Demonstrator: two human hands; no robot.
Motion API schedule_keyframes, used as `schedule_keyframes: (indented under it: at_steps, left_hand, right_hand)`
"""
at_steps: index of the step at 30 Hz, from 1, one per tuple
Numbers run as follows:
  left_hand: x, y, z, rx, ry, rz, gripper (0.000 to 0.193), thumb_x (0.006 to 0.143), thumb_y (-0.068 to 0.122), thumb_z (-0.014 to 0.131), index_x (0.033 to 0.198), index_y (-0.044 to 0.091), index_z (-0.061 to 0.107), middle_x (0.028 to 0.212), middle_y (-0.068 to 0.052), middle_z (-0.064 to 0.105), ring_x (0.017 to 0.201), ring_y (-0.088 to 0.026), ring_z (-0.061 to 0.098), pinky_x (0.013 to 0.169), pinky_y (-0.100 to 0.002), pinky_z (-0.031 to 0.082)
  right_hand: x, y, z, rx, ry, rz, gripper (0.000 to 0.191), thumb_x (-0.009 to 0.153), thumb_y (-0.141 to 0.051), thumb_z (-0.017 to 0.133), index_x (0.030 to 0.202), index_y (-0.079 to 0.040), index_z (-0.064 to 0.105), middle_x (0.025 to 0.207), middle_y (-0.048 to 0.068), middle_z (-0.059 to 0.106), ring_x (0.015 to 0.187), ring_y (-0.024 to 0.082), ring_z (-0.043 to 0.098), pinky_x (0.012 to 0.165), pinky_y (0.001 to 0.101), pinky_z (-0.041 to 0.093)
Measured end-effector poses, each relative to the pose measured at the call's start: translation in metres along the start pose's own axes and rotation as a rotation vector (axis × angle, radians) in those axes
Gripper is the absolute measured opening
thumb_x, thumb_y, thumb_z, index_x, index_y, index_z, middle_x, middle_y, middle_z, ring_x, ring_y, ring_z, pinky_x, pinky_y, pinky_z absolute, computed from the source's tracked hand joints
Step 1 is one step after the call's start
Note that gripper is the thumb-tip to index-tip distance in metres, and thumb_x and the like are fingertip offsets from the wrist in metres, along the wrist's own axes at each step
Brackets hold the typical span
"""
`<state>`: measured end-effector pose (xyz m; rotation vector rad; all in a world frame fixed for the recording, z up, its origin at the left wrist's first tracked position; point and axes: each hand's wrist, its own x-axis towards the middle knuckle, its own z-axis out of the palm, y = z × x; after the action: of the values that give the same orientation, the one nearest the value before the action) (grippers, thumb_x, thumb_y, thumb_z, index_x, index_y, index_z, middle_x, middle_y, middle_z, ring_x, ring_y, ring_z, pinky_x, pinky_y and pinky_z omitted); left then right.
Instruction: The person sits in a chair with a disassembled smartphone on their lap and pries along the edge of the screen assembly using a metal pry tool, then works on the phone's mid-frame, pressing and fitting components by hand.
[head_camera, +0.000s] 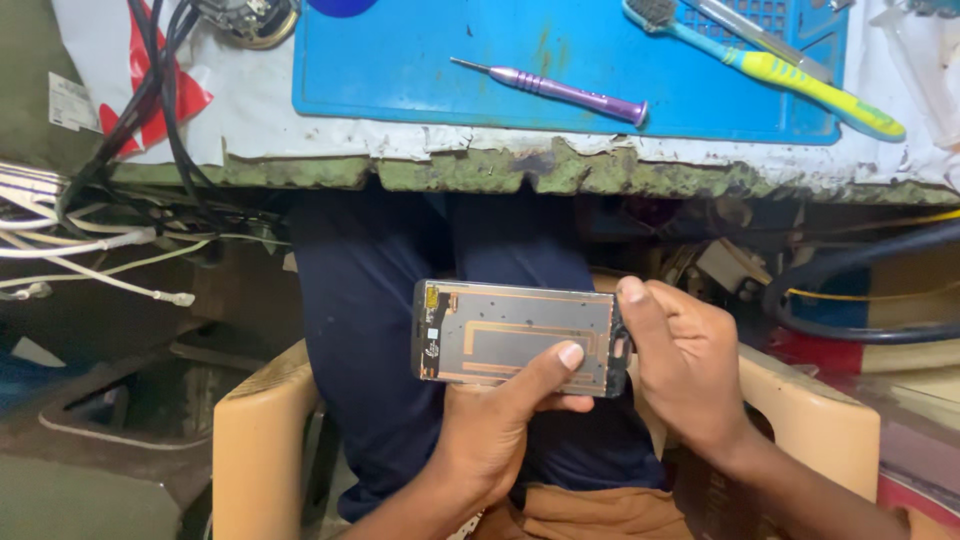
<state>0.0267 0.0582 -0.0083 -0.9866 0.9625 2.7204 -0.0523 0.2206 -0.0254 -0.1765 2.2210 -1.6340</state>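
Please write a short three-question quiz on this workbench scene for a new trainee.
1. True or false: both hands grip the phone frame over the lap, below the bench edge.
2. Which tool lies nearest the front edge of the blue mat? A. purple screwdriver B. toothbrush C. tweezers
3. Which hand has its thumb lying across the frame's inner face?

Key
1. True: the left hand holds it from below and the right hand grips its right end.
2. A: the purple screwdriver; the toothbrush lies further back and right.
3. The left hand.
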Motion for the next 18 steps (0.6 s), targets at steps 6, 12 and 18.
schedule_keyframes:
  at_steps: [6,12,18]
  left_hand:
    - [0.004,0.003,-0.003,0.018,0.059,0.035,0.030,0.085,0.008,0.075,0.112,-0.001,0.067,0.098,-0.011,0.074,0.083,-0.017,0.074,0.061,-0.032,0.064]
    - [0.008,0.006,-0.007,-0.029,0.030,0.058,0.028,0.090,0.009,0.073,0.113,-0.004,0.067,0.099,-0.015,0.075,0.081,-0.020,0.075,0.063,-0.030,0.063]
    - [0.006,-0.001,-0.006,-0.007,0.062,0.037,0.024,0.091,0.007,0.072,0.112,-0.002,0.067,0.099,-0.013,0.074,0.082,-0.019,0.074,0.066,-0.032,0.065]
  right_hand:
    - [0.007,-0.008,-0.002,0.034,-0.149,0.166,0.022,0.102,-0.016,0.062,0.099,0.003,0.073,0.079,0.001,0.063,0.069,0.006,0.051,0.058,0.0233,0.041]
    - [0.006,-0.013,-0.002,0.254,-0.304,0.142,0.031,0.088,-0.001,0.065,0.118,0.004,0.065,0.104,0.001,0.070,0.094,0.002,0.063,0.081,0.0190,0.053]
    - [-0.001,-0.004,0.002,0.140,-0.219,0.104,0.021,0.101,-0.006,0.063,0.115,0.005,0.072,0.088,0.001,0.064,0.075,0.003,0.051,0.062,0.0192,0.042]
